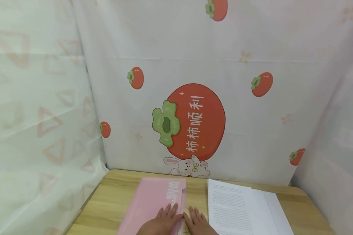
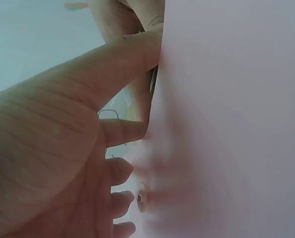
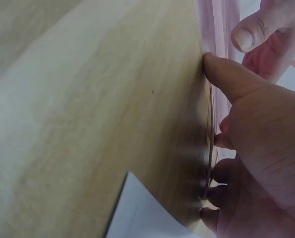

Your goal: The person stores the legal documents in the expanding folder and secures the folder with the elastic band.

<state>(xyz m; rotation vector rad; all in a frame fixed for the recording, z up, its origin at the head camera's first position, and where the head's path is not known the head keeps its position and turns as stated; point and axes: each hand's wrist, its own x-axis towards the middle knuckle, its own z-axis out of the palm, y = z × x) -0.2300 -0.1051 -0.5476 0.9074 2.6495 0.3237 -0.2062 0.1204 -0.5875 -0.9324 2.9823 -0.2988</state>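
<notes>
On the table (image 1: 106, 202), left of the papers (image 1: 232, 209), lay the pink folder (image 1: 153, 197), its far end pointing to the backdrop (image 1: 194, 42); its long axis seemed to run away from the person, though the near end was cut off. The left hand (image 1: 161, 222), nearer, rested straight-fingered on its right side; the right hand (image 1: 197, 222), also straight-fingered, lay just beside it, neither gripping anything.

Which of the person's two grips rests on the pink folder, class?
The left grip: it lies on the cover of the pink folder. The right grip instead lies over the wooden table, between the folder and the white papers.
</notes>
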